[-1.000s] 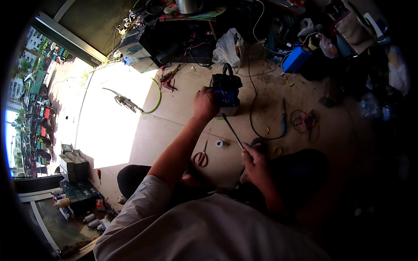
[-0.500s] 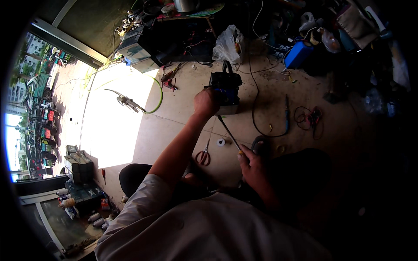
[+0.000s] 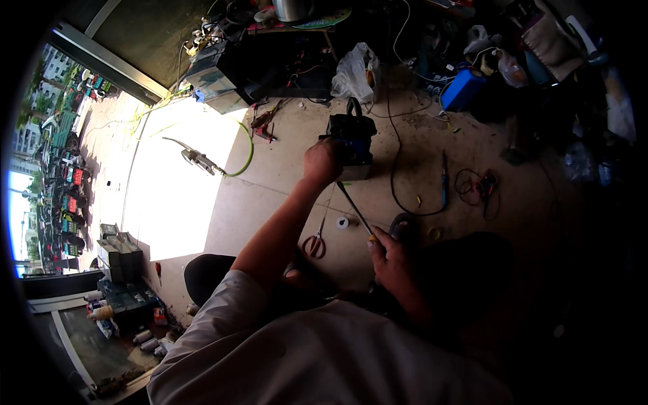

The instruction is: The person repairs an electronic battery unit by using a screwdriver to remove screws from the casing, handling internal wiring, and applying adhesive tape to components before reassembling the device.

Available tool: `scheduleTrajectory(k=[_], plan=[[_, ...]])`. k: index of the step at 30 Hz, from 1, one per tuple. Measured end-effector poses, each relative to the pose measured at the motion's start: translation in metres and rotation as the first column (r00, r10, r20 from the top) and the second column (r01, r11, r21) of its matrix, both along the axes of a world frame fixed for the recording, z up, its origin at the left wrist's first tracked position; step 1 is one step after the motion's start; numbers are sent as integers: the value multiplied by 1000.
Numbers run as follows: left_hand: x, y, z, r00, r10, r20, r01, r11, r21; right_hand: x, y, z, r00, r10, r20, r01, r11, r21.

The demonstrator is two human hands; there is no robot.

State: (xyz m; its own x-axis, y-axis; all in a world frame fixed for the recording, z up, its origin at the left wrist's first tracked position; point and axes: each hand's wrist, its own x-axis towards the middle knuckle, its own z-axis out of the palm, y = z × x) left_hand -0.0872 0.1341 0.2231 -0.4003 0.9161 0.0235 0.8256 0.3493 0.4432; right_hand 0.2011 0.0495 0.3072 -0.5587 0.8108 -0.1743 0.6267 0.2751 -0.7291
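dusty pale concrete floor (image 3: 270, 202) spreads under us, half in hard sunlight. our left hand (image 3: 322, 162) is stretched out and closed on the near side of a dark box-shaped device with a blue front and a black carry handle (image 3: 352, 142), which sits on the floor ahead of us. our right hand (image 3: 390, 255) is curled around the handle of a long thin screwdriver with a metal shaft (image 3: 354, 208); its tip points up toward the base of the device. just left of the shaft lie red-handled scissors (image 3: 314, 244) and a small white tape roll (image 3: 343, 222). a black cable (image 3: 395, 169) loops past the device's right side, near a blue-handled tool (image 3: 444, 183). a white plastic bag (image 3: 354, 74) and a blue box (image 3: 463, 90) sit behind.
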Motion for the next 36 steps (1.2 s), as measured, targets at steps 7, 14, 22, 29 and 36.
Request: scheduleTrajectory(k=[7,14,22,29,36], plan=[[-4,1,-8,999,10,33,-10,1000,-4,0,0,2,998,20,55,-22,999,27],[-1,-1,-2,999,1,36,-1,1000,-13,-1,-2,1,998,37,56,-39,999,36],[-1,-3,-3,1000,-4,6,4,999,35,0,-6,-17,999,-29,-23,29,1000,6],[3,-7,0,1000,4,0,-4,998,63,-2,-4,1,1000,18,15,-18,1000,6],[3,-6,-2,999,5,-49,0,995,100,-1,-4,-6,1000,15,26,-18,995,96]])
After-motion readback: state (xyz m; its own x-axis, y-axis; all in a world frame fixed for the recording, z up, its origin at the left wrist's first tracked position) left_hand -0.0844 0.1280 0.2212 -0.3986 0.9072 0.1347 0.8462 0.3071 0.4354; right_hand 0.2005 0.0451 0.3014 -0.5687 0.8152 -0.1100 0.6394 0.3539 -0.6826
